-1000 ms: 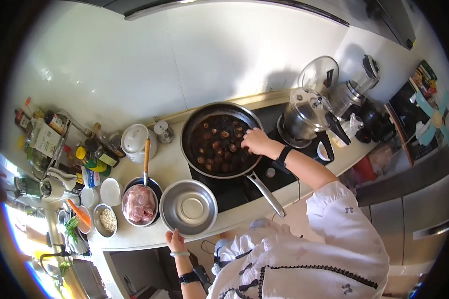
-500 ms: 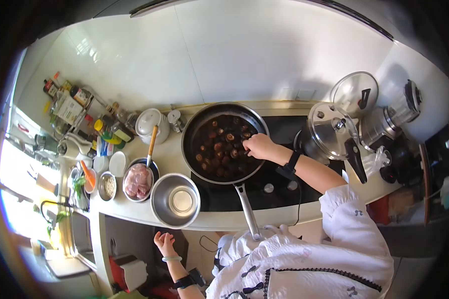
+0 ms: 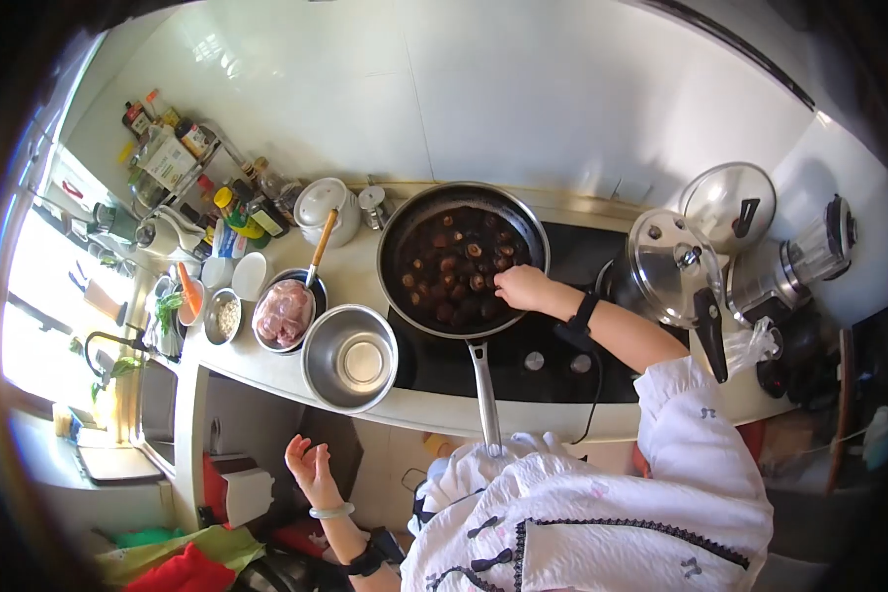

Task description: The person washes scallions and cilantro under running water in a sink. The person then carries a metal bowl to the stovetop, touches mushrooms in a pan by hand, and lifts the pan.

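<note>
Dark mushrooms (image 3: 454, 266) lie in dark liquid inside a large black frying pan (image 3: 393, 222), whose metal handle points toward my body. My right hand (image 3: 523, 287) reaches over the pan's right side, its fingers pinched together at the mushrooms. Whatever is between those fingertips is too small to make out. Below the counter edge, my left hand (image 3: 311, 472) hangs in the air with its fingers apart and nothing in it. Nearest to it on the counter is a steel bowl (image 3: 326, 380), which has no food in it.
Left of the pan stand a bowl of raw meat (image 3: 284, 314) with a wooden-handled utensil, a small bowl (image 3: 224, 318) and seasoning bottles (image 3: 242, 212). A pressure cooker (image 3: 673, 264), a glass lid (image 3: 728, 207) and a blender (image 3: 794, 252) stand on the right.
The camera view has shifted and tilted. My right hand is a little closer to the pan's front right rim, still pinched. My left hand has moved slightly left, fingers still apart.
</note>
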`<state>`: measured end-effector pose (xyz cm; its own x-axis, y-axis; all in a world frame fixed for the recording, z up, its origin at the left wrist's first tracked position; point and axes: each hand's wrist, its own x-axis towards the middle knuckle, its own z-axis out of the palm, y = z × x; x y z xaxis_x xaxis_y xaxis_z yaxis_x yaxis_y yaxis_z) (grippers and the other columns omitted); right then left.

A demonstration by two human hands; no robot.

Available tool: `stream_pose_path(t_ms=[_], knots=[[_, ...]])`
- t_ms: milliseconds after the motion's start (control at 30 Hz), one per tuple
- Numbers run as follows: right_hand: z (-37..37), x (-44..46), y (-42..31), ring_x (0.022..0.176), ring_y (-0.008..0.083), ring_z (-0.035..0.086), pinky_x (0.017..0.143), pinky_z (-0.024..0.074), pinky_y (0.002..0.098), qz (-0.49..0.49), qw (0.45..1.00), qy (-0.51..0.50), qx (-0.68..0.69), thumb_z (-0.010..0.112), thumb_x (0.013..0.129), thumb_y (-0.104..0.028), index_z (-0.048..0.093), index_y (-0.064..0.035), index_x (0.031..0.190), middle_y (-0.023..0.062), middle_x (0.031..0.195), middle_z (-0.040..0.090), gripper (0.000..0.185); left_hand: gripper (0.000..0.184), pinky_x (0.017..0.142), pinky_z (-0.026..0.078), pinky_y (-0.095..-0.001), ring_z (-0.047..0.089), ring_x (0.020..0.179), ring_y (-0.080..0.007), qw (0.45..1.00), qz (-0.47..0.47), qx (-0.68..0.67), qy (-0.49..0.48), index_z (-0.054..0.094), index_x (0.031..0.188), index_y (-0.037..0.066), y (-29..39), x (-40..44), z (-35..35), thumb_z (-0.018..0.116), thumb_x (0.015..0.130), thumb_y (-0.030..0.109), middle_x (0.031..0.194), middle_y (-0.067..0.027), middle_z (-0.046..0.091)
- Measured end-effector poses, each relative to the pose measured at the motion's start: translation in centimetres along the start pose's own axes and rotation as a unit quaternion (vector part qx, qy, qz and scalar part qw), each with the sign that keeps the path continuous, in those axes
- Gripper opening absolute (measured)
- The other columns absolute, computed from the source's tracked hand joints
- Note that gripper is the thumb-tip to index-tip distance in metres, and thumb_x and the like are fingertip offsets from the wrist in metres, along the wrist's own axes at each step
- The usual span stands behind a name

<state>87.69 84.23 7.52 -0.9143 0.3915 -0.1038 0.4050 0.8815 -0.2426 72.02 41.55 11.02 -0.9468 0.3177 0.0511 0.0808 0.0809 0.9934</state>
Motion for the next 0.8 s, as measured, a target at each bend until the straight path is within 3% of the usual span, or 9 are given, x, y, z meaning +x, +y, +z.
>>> stream_pose_path(t_ms=[200,267,300,400,500,567,667,767,800], knots=[[-0.5,0.4,-0.1,0.070,0.0322,0.057,0.061,0.0454,0.0413,0.040,0.998,0.001,-0.046,0.050,0.078,-0.028,0.058,-0.0055,0.074,0.0153,0.070,0.059,0.024,0.041,0.067,0.040,-0.0189,0.049,0.076,-0.0076,0.999,0.014,-0.028,-0.007,0.037,0.114,0.004,0.7,0.2,0.5,0.054,0.077,-0.002,0.102,-0.0062,0.043],[0.2,1.1,1.1,0.070,0.0323,0.057,0.064,0.0445,0.0407,0.073,0.993,-0.022,0.090,0.051,0.077,-0.024,0.058,-0.0051,0.074,0.0150,0.071,0.059,0.020,0.041,0.070,0.039,-0.0190,0.050,0.078,-0.0080,0.999,0.007,-0.035,-0.019,0.036,0.114,0.003,0.9,0.1,0.6,0.052,0.077,-0.003,0.102,-0.0063,0.043],[0.9,1.4,1.8,0.070,0.0323,0.057,0.064,0.0445,0.0407,0.069,0.994,-0.026,0.082,0.051,0.077,-0.024,0.058,-0.0051,0.074,0.0150,0.071,0.059,0.020,0.041,0.070,0.039,-0.0190,0.050,0.078,-0.0080,0.999,0.004,-0.042,-0.013,0.036,0.114,0.003,0.8,0.1,0.5,0.052,0.077,-0.003,0.102,-0.0063,0.043],[1.0,1.8,2.0,0.070,0.0327,0.057,0.066,0.0438,0.0404,-0.026,0.986,0.019,0.163,0.053,0.075,-0.017,0.057,-0.0050,0.074,0.0149,0.073,0.059,0.013,0.041,0.071,0.039,-0.0194,0.050,0.081,-0.0086,0.999,0.014,-0.045,-0.024,0.035,0.115,0.003,0.7,0.1,0.0,0.051,0.078,-0.003,0.102,-0.0066,0.043],[-0.4,1.6,1.2,0.071,0.0322,0.057,0.064,0.0446,0.0402,-0.032,0.993,-0.049,0.101,0.053,0.070,-0.008,0.058,-0.0047,0.077,0.0149,0.075,0.059,0.009,0.040,0.071,0.039,-0.0200,0.050,0.081,-0.0094,0.998,0.012,-0.058,-0.011,0.036,0.115,0.003,1.4,-0.3,0.0,0.050,0.078,-0.003,0.103,-0.0067,0.043],[-0.7,1.6,0.9,0.072,0.0317,0.058,0.063,0.0464,0.0392,0.003,0.995,-0.034,-0.096,0.052,0.067,-0.006,0.060,-0.0051,0.077,0.0150,0.076,0.060,0.013,0.040,0.072,0.039,-0.0202,0.050,0.081,-0.0096,0.998,0.007,-0.060,-0.009,0.036,0.115,0.003,1.3,-0.4,-0.3,0.050,0.078,-0.003,0.103,-0.0067,0.043],[0.0,2.2,1.5,0.072,0.0295,0.058,0.064,0.0456,0.0385,0.038,0.977,-0.044,-0.203,0.053,0.065,-0.008,0.061,-0.0065,0.072,0.0139,0.071,0.059,0.011,0.040,0.073,0.039,-0.0211,0.050,0.082,-0.0101,0.998,0.010,-0.062,0.000,0.036,0.115,0.003,1.4,-0.6,-0.5,0.050,0.078,-0.003,0.104,-0.0070,0.043],[0.8,2.0,0.7,0.067,0.0293,0.059,0.063,0.0460,0.0384,0.025,0.976,-0.083,-0.201,0.055,0.065,-0.012,0.062,-0.0073,0.069,0.0127,0.068,0.059,0.009,0.040,0.077,0.039,-0.0230,0.050,0.083,-0.0110,0.998,0.024,-0.062,0.014,0.036,0.115,0.002,1.1,-0.6,-1.1,0.049,0.078,-0.004,0.105,-0.0076,0.043],[0.7,1.9,0.3,0.068,0.0290,0.059,0.064,0.0461,0.0375,0.013,0.988,-0.086,-0.126,0.057,0.065,-0.015,0.062,-0.0069,0.071,0.0117,0.071,0.060,0.011,0.040,0.077,0.039,-0.0230,0.050,0.083,-0.0110,0.998,0.022,-0.064,0.017,0.036,0.115,0.002,1.2,-0.6,-1.2,0.049,0.078,-0.004,0.105,-0.0076,0.043]])
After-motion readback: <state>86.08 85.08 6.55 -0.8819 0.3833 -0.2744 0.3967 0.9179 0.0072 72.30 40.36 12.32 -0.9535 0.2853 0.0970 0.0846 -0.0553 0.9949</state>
